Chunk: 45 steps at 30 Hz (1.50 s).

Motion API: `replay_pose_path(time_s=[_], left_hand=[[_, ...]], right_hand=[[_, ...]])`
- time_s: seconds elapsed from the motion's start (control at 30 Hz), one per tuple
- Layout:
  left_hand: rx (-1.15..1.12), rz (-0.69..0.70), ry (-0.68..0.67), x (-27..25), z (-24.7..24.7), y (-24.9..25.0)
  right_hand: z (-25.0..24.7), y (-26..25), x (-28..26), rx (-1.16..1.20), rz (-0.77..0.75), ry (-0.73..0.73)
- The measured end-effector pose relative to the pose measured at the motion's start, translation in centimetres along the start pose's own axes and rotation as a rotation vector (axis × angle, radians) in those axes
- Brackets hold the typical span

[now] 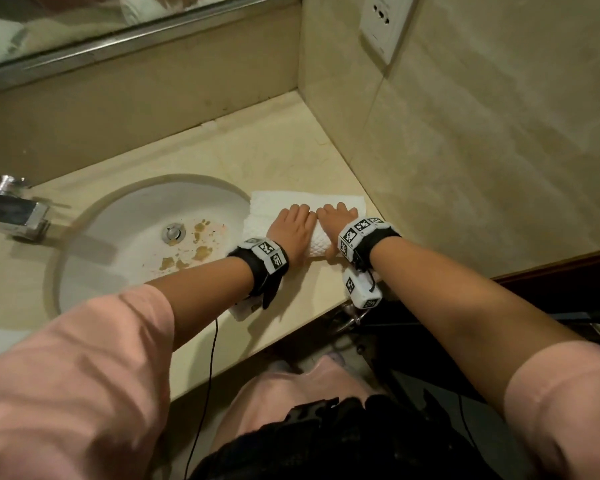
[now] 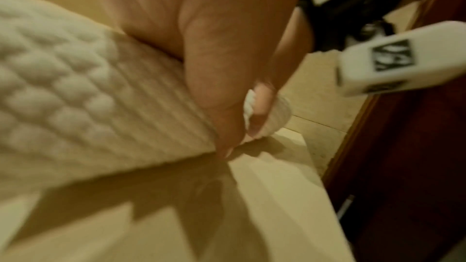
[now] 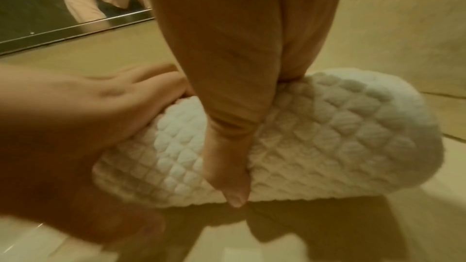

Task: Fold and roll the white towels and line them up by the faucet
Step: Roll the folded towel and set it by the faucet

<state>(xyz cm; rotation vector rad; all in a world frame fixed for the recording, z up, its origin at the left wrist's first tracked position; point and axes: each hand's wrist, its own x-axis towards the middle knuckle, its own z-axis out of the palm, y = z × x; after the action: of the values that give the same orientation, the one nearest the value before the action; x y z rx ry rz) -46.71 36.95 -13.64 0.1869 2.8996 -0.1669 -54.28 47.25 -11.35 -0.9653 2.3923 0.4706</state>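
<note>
Mostly hidden beneath the left hand [image 1: 289,226] and right hand [image 1: 336,220], both curled round it, the towel [image 1: 315,244] shows only its rolled end.

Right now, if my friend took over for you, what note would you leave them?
Left hand and right hand: both curl over the white towel, side by side.
Towel: on the countertop right of the sink, partly rolled; a flat stretch remains beyond the fingers.
Left: finish the roll, then set it by the faucet across the sink.
</note>
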Motion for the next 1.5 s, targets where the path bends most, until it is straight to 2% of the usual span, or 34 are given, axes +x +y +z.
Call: replay_pose_path(time_s=[0.13,0.3,0.4,0.57,0.67,0.9,1.0,1.1,1.23,1.33,1.5], left_hand=[[-0.02,-0.097,-0.018,-0.7,0.1,0.8],[-0.112,-0.086,-0.074,0.8,-0.5,-0.3],[-0.169,-0.076,-0.091,1.6,-0.5,-1.2],[-0.259,-0.013,-0.131,3.0,-0.7,-3.2],[-0.28,0.013,-0.146,3.8,-0.6,-4.0],[-0.37,0.034,-0.183,5.7,-1.3,-5.3],[-0.344,0.081,-0.104,5.8,-1.1,-5.3],[-0.156,0.13,-0.002,5.4,-0.8,-4.4],[-0.125,-0.013,0.064,4.4,0.2,-1.7],[-0.126,-0.084,0.037,4.4,0.1,-1.0],[-0.151,-0.03,-0.052,5.8,-0.6,-2.8]], right_hand=[[-0.9,0.7,0.5,0.019,-0.045,-0.033],[-1.0,0.5,0.8,0.049,-0.01,-0.038],[0.2,-0.2,0.0,0.049,0.045,0.095],[3.4,-1.4,-1.9,0.106,0.118,0.428],[3.5,-1.4,-1.7,0.106,0.136,0.475],[-0.7,-0.1,0.5,0.062,0.115,0.226],[-1.7,0.5,1.4,0.04,0.104,0.141],[-2.1,1.1,2.2,0.035,0.092,0.092],[-2.7,1.6,3.4,0.025,0.068,0.024],[-3.1,2.0,4.0,0.025,0.031,0.007],[-3.6,2.5,4.3,0.054,0.003,0.007]])
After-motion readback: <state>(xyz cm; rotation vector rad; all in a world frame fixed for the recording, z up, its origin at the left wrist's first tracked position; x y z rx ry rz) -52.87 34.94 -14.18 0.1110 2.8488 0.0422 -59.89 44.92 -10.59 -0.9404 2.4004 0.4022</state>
